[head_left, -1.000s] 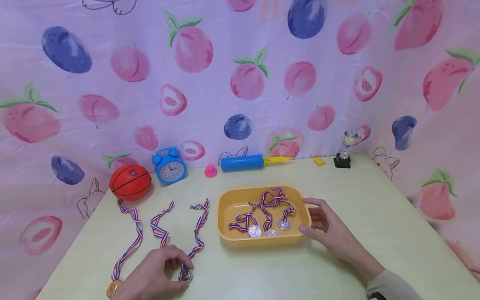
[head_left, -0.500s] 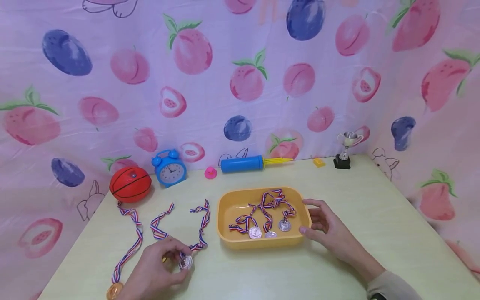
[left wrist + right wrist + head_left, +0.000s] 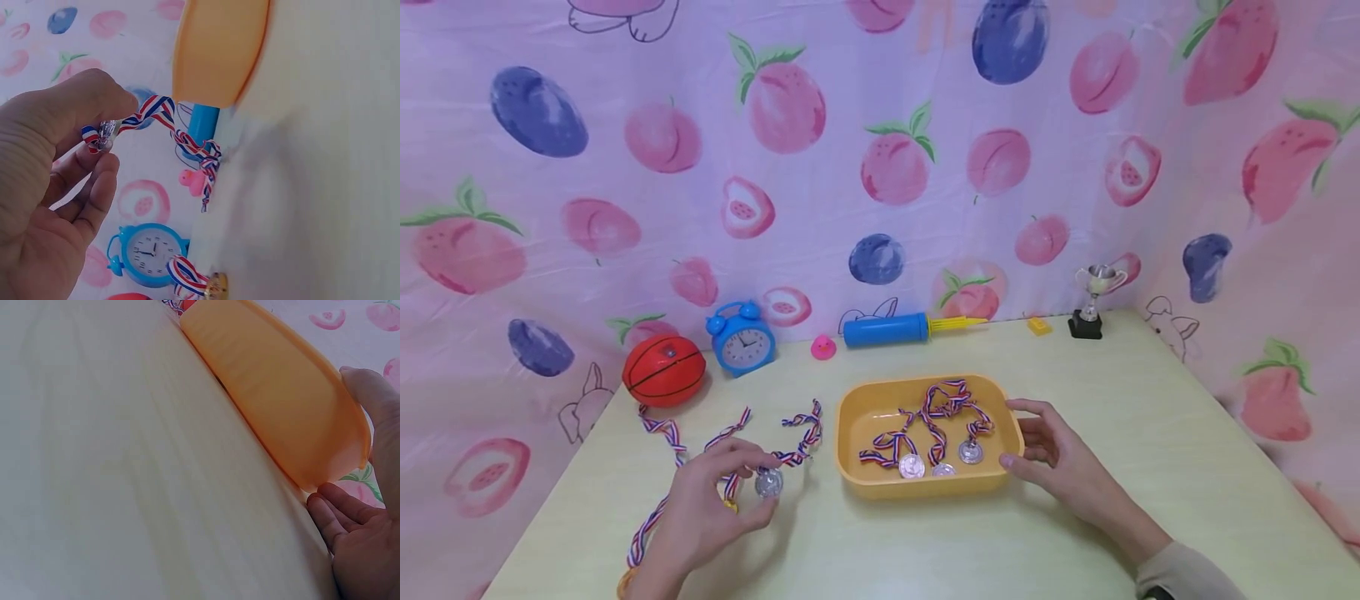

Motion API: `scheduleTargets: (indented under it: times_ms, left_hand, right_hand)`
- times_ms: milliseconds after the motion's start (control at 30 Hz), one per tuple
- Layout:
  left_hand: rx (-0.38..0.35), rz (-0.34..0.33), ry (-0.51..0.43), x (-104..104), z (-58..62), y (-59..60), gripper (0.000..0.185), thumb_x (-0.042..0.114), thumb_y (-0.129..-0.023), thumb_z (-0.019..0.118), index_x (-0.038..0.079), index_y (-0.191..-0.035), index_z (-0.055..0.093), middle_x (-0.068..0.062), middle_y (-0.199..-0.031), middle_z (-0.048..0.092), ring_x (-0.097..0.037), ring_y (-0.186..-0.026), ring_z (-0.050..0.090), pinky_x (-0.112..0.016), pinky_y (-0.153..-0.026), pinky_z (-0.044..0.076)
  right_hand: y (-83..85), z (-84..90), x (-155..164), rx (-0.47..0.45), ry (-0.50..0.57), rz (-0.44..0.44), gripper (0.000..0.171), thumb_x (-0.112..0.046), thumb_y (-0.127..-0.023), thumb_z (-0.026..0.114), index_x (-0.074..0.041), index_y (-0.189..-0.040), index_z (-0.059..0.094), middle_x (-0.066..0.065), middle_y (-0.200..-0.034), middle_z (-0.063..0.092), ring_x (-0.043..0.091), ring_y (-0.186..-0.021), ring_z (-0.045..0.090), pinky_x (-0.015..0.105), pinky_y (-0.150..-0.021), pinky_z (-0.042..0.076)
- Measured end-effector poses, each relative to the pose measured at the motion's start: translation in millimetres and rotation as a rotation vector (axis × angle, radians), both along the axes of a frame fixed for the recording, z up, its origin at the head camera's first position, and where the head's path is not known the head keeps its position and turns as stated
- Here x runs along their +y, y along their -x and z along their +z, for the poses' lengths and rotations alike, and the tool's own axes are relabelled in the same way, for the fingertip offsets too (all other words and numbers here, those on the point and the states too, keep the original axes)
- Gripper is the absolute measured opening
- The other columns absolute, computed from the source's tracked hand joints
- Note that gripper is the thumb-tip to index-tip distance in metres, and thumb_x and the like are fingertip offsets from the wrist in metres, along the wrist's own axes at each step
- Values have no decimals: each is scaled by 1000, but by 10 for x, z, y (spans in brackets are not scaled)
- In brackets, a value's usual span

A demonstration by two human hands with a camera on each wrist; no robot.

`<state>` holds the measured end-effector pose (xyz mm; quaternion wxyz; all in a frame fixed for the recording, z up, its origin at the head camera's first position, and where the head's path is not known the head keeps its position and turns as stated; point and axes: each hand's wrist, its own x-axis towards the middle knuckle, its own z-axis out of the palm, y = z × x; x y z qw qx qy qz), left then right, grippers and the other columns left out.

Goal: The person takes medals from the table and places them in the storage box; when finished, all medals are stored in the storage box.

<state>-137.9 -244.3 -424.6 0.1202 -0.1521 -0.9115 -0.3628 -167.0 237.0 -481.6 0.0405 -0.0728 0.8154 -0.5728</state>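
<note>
Soft, even light fills every view, with faint shadows under the tray (image 3: pixel 925 483). The head view bends at its edges. Both wrist views are blurred, the desk (image 3: pixel 125 487) washed pale.

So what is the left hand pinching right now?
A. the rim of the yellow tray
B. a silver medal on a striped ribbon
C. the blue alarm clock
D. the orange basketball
B: the left hand pinches a silver medal by its striped ribbon, lifted off the table, while the right hand rests against the yellow tray.
</note>
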Motion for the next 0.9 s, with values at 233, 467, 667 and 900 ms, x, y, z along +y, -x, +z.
scheduleTargets:
  times_ms: [233,467,667,900]
  left_hand:
    - [105,-51,-2,-15,178,160,49,3,-72,103,26,-111,85,14,-104,74,-12,-90,69,-26,-81,61]
    - [103,-63,18,-27,414,322,49,3,-76,101,21,-118,84,9,-106,74,-12,-91,70,-25,-85,62]
    - [172,-59,50,36,594,432,51,4,-75,101,20,-120,84,8,-105,72,-14,-90,68,-24,-81,61]
    - [239,-47,63,100,818,507,53,4,-76,100,18,-125,83,4,-110,70,-14,-96,66,-22,-77,59]
  right_hand:
    - [-2,-3,1,4,5,4,77,-31,-103,84,-28,-166,39,19,-157,59,31,-131,67,19,-101,54]
    - [2,-11,-2,11,7,10,77,-31,-103,84,-28,-166,39,19,-156,59,31,-130,67,19,-101,54]
    - [4,-13,2,11,5,6,77,-31,-103,84,-27,-166,39,20,-156,59,31,-130,67,19,-101,54]
    - [-6,-24,7,39,17,21,76,-28,-103,84,-26,-165,41,20,-154,60,30,-126,68,21,-101,55]
